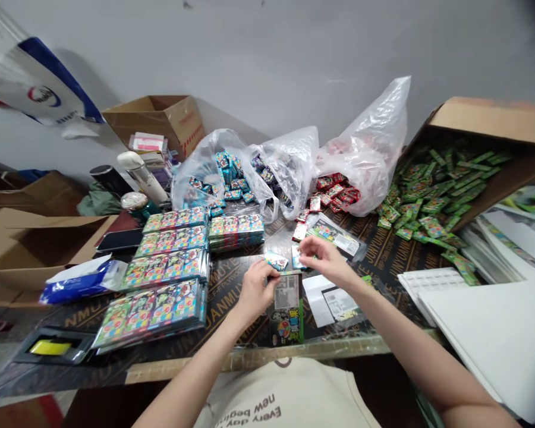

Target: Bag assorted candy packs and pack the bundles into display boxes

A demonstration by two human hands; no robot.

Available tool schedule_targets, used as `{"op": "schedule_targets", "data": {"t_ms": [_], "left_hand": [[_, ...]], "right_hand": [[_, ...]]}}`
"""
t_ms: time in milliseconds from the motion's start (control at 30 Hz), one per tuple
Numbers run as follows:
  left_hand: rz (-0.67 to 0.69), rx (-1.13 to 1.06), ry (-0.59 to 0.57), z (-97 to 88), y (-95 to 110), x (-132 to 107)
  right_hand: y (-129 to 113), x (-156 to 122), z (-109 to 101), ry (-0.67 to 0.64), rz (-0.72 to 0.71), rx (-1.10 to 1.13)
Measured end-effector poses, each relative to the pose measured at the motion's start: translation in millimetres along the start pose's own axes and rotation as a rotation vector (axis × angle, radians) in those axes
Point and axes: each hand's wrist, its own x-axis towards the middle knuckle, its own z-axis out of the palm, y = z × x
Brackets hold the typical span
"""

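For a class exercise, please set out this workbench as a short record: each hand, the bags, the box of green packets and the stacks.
Left hand: at the top edge of a green-and-black pouch, apparently pinching it
Right hand: fingertips at a blue-and-white packet; grip unclear
Left clear bag: blue packets
Middle clear bag: dark packets
Right clear bag: red packets
Cardboard box: tipped, green packets spilling out
Stacks of printed packs: left of both hands

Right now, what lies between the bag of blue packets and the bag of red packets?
Another plastic bag holding dark purple packets lies between them in the head view.
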Motion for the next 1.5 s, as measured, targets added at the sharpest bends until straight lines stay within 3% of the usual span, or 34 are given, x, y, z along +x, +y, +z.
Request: {"op": "schedule_targets", "data": {"t_ms": [133,400,500,600,700,867,967,1067,1167,1333,1500], "left_hand": [[-0.001,-0.024,0.032,-1.8,6,0],[0.021,0.023,0.093,5.5,4,-2],[0.024,0.079,0.077,10.4,3,-2],[0.059,0.161,0.02,10.9,4,-1],[0.086,0.308,-0.02,3.0,-3,0],[-0.059,0.597,-0.085,-17.5,-31,-6],[-0.02,0.771,-0.211,-14.9,-40,-13],[0.137,0.72,-0.554,1.2,-41,-17],[0.142,0.641,-0.834,18.3,-42,-15],[0.139,0.637,-0.907,30.4,-39,-8],[0.167,0.583,-0.927,28.6,-30,-1]], "right_hand": [[0,4,24,-0.193,0.064,0.082],[17,9,25,-0.252,0.101,0.066],[20,8,32,-0.206,0.112,0.057],[27,9,31,-0.06,0.099,-0.015],[41,14,4,0.1,0.073,-0.207],[75,3,-85,0.281,0.131,-0.809],[100,-18,-117,0.22,0.187,-0.887],[123,-32,-122,0.122,0.195,-0.926],[137,-38,-118,0.081,0.161,-0.957],[147,-41,-118,0.045,0.06,-0.976],[153,-44,-118,0.027,-0.041,-0.997]]}}
